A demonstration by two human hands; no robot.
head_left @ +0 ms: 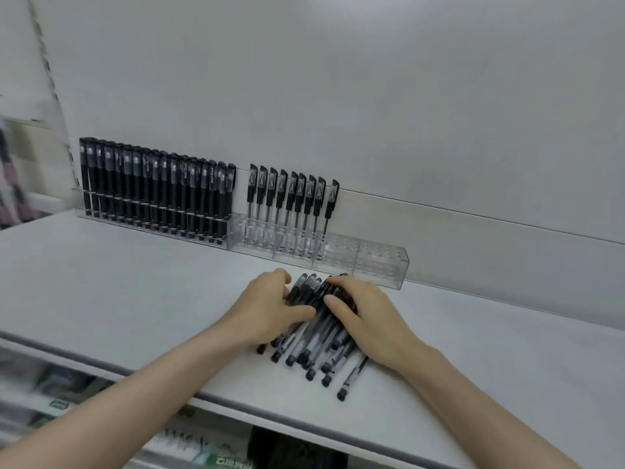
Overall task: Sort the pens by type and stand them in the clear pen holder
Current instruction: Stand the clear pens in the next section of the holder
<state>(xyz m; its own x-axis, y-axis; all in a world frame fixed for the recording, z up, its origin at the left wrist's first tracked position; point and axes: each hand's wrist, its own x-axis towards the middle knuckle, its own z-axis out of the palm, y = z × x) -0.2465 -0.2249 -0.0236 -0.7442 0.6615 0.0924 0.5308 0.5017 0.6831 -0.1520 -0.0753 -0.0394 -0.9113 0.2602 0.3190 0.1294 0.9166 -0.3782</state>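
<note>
So both hands are down on the pile of loose pens [314,340] lying on the white bench [135,282], just in front of the clear pen holder [378,265]. The left hand [270,306] cups the pile's left side with its thumb laid across the top. The right hand [365,313] comes in from the other side, fingers curled over the capped ends and thumb pressing on the barrels. The two hands sit close together, squeezing the bundle between them, though it's a bit blurry, so I can't tell how tight the grip is. The holder runs along the wall [372,96]. Its left part is packed with upright black pens [152,191], and next to those stands a row of clear-barrelled pens [291,204] with black caps.
</note>
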